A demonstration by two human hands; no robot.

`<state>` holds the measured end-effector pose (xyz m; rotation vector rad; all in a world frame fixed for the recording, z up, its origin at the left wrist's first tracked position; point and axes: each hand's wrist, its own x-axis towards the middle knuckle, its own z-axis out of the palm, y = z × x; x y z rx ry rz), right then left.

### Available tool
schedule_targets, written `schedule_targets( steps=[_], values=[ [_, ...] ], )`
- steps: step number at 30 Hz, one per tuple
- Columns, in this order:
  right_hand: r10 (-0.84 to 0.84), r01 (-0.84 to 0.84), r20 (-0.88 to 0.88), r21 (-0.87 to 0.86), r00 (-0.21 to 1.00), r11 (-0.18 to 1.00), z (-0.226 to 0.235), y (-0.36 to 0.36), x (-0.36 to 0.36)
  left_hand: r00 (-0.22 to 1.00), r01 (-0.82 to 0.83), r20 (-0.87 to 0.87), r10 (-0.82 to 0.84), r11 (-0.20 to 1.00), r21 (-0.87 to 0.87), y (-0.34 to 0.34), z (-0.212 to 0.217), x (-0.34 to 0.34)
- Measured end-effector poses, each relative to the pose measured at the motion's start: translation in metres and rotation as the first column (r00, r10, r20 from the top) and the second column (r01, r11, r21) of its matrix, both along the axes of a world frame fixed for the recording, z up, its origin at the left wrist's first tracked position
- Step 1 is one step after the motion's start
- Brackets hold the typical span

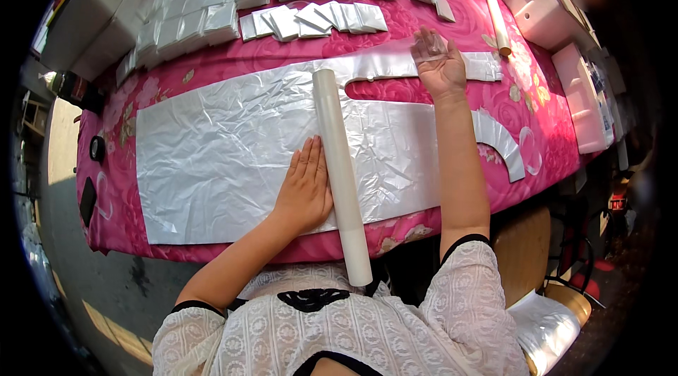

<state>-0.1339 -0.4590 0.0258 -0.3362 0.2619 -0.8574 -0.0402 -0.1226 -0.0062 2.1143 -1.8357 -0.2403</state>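
Note:
A thin white plastic sheet, shaped like a disposable apron (212,157), lies spread across the table, with a cut-out slot and a curved strap at its right end. Across it rests a long white tube (339,171), whose near end sticks out past the table edge. My left hand (305,189) lies flat on the sheet, fingers stretched out, right beside the tube. My right hand (441,69) is turned palm up over the sheet's upper right strip, its fingers slightly curled and apart. Something thin and clear seems to lie over those fingers; I cannot tell exactly what.
Stacks of folded white plastic packets (201,23) line the table's far side. A pink flowered cloth (395,26) covers the table. Another tube (496,19) lies at far right near white foam boxes (533,5). Black tape (97,148) sits at the left edge; a wooden chair (522,249) stands near right.

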Motion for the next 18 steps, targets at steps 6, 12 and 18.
schedule_targets(
  steps=[6,12,18],
  values=[
    [-0.08,-0.021,-0.158,-0.555,0.984,0.832,0.107,0.091,0.033,1.0,-0.025,-0.003,0.024,1.0,-0.015,0.0,-0.005,0.001],
    [-0.2,-0.447,-0.498,-0.859,0.844,0.249,0.069,0.271,0.161,0.978,-0.034,-0.209,0.004,0.989,-0.142,0.002,-0.006,0.004],
    [-0.15,-0.685,-0.675,-0.729,0.722,-0.016,-0.031,0.38,0.23,0.992,0.019,0.126,0.004,0.983,-0.184,-0.012,-0.032,-0.005]
  ],
)
